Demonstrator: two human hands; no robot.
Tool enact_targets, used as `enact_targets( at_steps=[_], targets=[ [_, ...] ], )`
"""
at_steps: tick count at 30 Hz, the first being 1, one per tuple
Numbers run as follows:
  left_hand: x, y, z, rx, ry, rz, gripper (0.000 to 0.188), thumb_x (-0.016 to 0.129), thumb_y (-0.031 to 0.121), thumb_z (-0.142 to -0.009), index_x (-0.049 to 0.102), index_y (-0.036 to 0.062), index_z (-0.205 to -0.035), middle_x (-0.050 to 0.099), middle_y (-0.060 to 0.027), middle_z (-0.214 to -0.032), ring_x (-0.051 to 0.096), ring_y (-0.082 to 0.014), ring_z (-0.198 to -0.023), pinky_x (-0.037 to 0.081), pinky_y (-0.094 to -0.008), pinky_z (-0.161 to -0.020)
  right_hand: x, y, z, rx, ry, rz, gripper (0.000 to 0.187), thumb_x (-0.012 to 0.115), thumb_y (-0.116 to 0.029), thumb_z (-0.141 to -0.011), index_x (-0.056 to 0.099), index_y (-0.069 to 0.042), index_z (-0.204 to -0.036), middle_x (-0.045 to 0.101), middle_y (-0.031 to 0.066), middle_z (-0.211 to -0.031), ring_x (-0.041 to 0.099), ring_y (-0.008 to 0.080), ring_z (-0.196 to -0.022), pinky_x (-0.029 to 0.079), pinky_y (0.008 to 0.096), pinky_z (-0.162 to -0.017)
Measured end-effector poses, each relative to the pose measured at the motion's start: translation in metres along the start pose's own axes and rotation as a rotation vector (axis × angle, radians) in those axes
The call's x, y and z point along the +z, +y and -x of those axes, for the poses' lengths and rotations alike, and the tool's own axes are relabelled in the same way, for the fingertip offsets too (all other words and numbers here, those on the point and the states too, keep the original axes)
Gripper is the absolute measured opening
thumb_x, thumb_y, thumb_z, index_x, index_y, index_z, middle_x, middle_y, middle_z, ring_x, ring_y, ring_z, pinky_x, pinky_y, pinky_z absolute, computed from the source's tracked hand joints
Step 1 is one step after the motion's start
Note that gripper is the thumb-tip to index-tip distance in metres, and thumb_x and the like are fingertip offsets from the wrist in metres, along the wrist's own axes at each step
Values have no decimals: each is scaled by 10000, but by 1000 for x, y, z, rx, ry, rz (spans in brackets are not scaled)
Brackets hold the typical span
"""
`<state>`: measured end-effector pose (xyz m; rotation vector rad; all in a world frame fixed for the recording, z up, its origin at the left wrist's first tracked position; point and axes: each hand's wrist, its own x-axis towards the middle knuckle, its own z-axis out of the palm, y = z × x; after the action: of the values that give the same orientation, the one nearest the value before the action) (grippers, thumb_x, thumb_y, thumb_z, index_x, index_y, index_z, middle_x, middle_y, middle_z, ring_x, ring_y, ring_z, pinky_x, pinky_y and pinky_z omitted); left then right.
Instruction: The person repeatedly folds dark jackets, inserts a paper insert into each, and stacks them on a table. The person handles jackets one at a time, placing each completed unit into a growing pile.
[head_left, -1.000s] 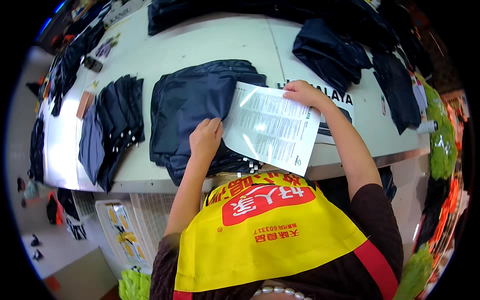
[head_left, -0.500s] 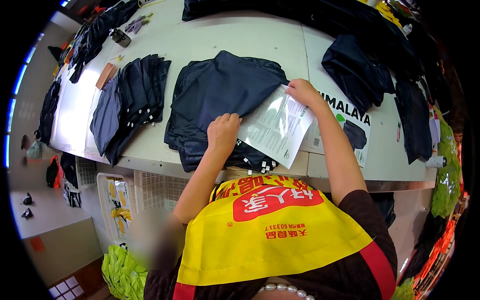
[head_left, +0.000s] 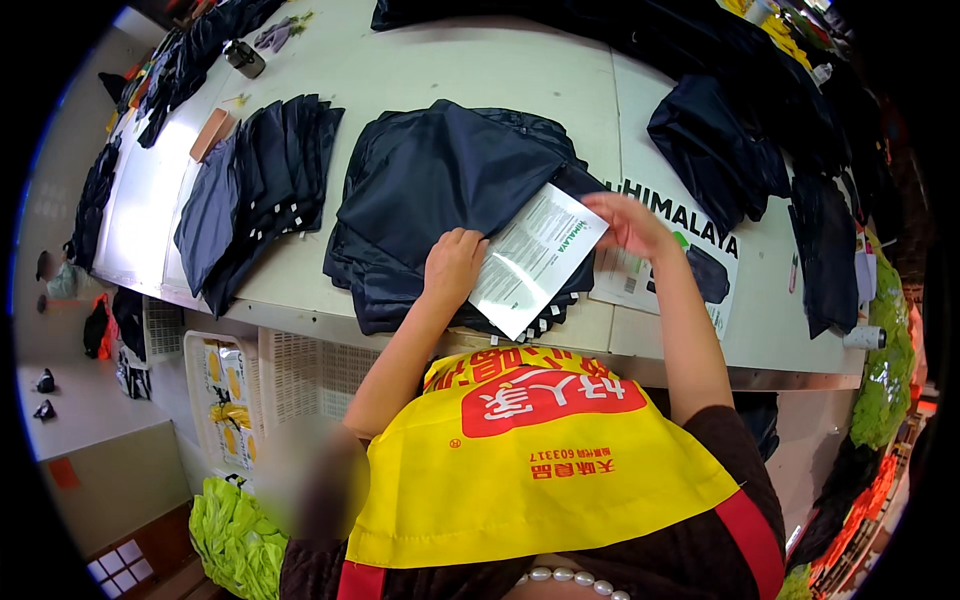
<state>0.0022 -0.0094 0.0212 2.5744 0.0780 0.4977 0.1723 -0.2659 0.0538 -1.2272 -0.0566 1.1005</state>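
Observation:
A stack of navy fabric pouches (head_left: 390, 215) lies in front of me, with white tags along its near edge. On top, a loose navy pouch (head_left: 470, 165) has a glossy white printed sheet (head_left: 530, 275) partly under its edge. My left hand (head_left: 455, 268) is closed at the pouch's near edge, beside the sheet's left side; its fingertips are partly hidden. My right hand (head_left: 630, 225) is at the sheet's right corner, fingers stretched out and a little blurred, seemingly off the sheet. Beneath the right wrist lie more printed sheets (head_left: 700, 275) with a dark bag picture.
A fanned row of navy pouches (head_left: 265, 190) lies to the left, near a brown block (head_left: 211, 135) and a dark bottle (head_left: 243, 58). Crumpled navy fabric (head_left: 710, 145) is at the right. A thread spool (head_left: 865, 338) stands on the table's right edge. White crates (head_left: 295, 370) sit below.
The white sheet has gone farther under the pouch and turned slightly. My right hand has shifted from its pinch on the sheet's upper corner, and its fingers have spread. The left hand stays nearly in place.

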Motion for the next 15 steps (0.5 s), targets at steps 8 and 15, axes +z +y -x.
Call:
enact_targets(
  at_steps=[8, 15],
  targets=[
    [-7, 14, -12, 165, -6, 35, 88, 611, 110, -797, 606, 30, -833, 586, -114, -776, 556, -301, -741, 442, -397, -659, 52, 60, 19, 7, 267, 314, 180, 528, -105, -879, 576, 23, -996, 649, 98, -866, 649, 145, -654, 498, 215, -496],
    [-6, -1, -20, 165, -34, 145, 101, 586, 96, -821, 615, 18, -877, 601, -117, -826, 551, -301, -815, 436, -375, -728, 77, 39, -47, -109, 162, 54, 191, 454, -124, -908, 554, -28, -1039, 629, 56, -825, 613, 122, -685, 493, 213, -561]
  ],
)
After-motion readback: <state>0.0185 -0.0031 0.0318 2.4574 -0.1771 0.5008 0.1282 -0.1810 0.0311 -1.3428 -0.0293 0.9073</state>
